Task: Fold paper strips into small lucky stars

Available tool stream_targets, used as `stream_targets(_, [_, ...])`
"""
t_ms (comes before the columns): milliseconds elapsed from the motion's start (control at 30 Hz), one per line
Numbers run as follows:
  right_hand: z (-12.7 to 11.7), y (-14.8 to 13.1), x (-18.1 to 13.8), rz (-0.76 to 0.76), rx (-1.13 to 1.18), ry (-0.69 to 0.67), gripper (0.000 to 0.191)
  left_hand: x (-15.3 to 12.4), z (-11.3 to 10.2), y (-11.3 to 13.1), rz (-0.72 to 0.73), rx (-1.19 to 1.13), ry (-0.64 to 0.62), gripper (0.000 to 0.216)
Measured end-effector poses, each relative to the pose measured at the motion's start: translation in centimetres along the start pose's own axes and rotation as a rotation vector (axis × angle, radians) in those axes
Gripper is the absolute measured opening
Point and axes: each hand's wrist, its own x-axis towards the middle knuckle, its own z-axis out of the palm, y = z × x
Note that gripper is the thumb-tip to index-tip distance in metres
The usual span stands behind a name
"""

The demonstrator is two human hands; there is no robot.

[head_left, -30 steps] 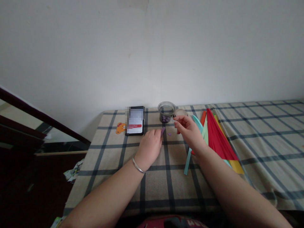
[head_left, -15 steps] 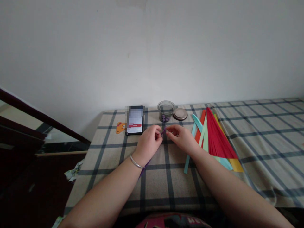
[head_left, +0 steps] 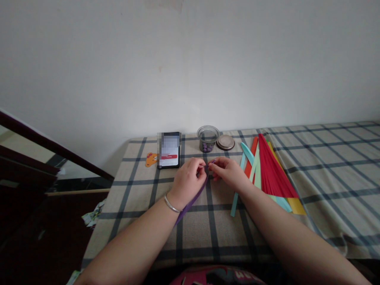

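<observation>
A long purple paper strip (head_left: 191, 204) runs from between my hands down beside my left wrist. My left hand (head_left: 190, 178) pinches it near one end, with thumb and forefinger closed. Close by on the right, my right hand (head_left: 227, 172) pinches the end of the same strip, a small purple bit showing at its fingertips. Exactly how the strip is folded between the fingers is too small to tell. Just beyond the hands stands a clear plastic cup (head_left: 208, 134) with small purple folded paper stars (head_left: 208, 148) at its bottom.
Right of the cup lies a round lid (head_left: 226, 142). A phone (head_left: 169, 152) with a lit screen leans at the back left, by an orange bear cutout (head_left: 151, 159). Fanned red paper strips (head_left: 274, 174) and other coloured strips lie right, on a checked tablecloth (head_left: 142, 194).
Both hands have shifted slightly, and the right fingers have turned inward. More of the purple strip now shows, curving down from the fingertips along my left hand.
</observation>
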Motion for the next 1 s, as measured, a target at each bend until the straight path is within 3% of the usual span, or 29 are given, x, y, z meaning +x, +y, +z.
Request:
stream_targets(200, [-0.02, -0.15, 0.18, 0.024, 0.146, -0.036, 0.021, -0.09, 0.14, 0.02, -0.091, -0.223, -0.06, 0.009])
stream_targets(367, [-0.2, 0.27, 0.23, -0.061, 0.111, -0.05, 0.024, -0.2, 0.67, 0.06, -0.272, -0.446, -0.13, 0.014])
stream_targets(500, [-0.29, 0.43, 0.32, -0.095, 0.064, -0.05, 0.026, -0.27, 0.81, 0.06, -0.311, -0.549, -0.162, 0.015])
stream_targets(1000, [-0.49, 0.27, 0.29, -0.102, 0.025, -0.051, 0.033, 0.08, 0.95, -0.1, -0.485, -0.901, -0.156, 0.016])
